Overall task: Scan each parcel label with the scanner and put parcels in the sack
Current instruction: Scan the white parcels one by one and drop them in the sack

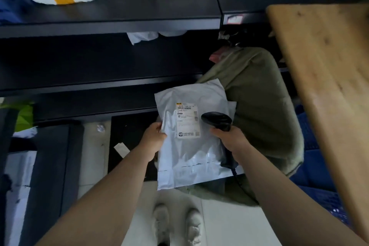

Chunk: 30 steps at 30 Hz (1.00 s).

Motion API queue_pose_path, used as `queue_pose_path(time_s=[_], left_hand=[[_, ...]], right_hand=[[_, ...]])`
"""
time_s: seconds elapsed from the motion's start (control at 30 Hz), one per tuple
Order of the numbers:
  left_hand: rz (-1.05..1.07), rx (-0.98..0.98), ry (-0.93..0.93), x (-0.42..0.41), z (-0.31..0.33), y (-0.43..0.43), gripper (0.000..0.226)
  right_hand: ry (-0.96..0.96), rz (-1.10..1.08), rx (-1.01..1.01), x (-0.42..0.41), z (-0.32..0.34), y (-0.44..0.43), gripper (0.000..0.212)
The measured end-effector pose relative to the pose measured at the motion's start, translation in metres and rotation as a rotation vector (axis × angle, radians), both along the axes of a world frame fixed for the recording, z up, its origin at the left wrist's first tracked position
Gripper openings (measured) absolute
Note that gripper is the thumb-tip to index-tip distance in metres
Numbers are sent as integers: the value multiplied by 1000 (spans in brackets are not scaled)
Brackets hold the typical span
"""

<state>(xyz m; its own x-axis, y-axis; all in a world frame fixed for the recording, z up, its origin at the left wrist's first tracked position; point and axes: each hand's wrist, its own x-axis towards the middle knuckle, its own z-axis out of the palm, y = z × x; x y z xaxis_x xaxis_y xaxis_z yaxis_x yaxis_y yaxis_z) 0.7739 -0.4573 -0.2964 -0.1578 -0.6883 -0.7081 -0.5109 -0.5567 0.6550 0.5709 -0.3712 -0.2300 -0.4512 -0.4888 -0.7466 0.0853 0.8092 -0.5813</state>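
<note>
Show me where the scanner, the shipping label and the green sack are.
scanner [216, 121]: head view, on its black head.
shipping label [188, 120]: head view, middle of the white sticker.
green sack [259, 94]: head view, on its bulging side.

- One head-worn wide-angle view looked steeply down past both forearms to the floor [229, 223].
- It sat close above the parcel [191, 152], facing the dark shelves [111, 20] beyond it.
- The desk [327, 78] edged in right of the parcel.
</note>
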Motion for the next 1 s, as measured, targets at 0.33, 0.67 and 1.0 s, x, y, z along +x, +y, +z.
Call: queue_pose_path(time_s=[0.33, 0.67, 1.0], left_hand=[[-103, -37, -272, -10, -134, 11, 32], [437, -327, 38, 6, -41, -1, 12], [529, -502, -379, 45, 32, -7, 53]], right_hand=[[28, -81, 35, -20, -93, 7, 19], [-32, -141, 29, -17, -67, 14, 24], [6, 20, 101, -7, -25, 15, 43]])
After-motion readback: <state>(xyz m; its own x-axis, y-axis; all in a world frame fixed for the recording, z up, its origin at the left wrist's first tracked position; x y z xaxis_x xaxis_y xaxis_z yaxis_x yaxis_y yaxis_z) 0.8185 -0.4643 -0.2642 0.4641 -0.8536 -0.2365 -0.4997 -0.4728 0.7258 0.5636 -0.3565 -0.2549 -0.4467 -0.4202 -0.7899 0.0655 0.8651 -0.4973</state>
